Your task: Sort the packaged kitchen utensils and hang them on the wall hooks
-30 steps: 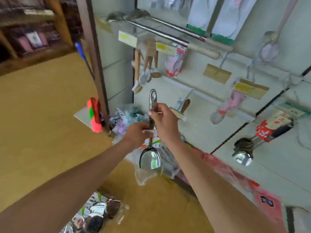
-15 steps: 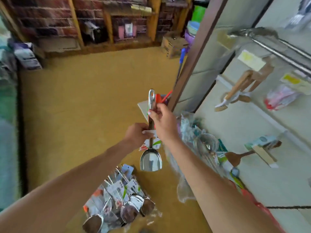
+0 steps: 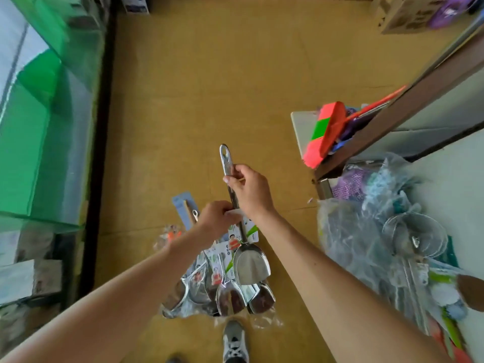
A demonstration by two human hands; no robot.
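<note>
Spatula [image 3: 251,264] of polished steel is standing upright above the yellow floor [image 3: 209,87], blade down, hang-hole on top. The right hand [image 3: 251,192] is grasping its upper handle; the left hand [image 3: 216,218] is pinching a white strip [image 3: 234,212] at mid-handle, just above the printed label card [image 3: 248,233]. Directly beneath, a bundle of packaged spatulas [image 3: 217,292] is lying on the floor near a grey shoe [image 3: 235,341].

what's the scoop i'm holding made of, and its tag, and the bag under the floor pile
Scoop: looks like polished stainless steel; silver, with mirror-like reflections on blade and handle.
Tag: seems printed card or glossy paper; flat, white with green and orange print.
Bag: likely thin clear plastic film; see-through, crinkled, glinting at its folds.
</note>
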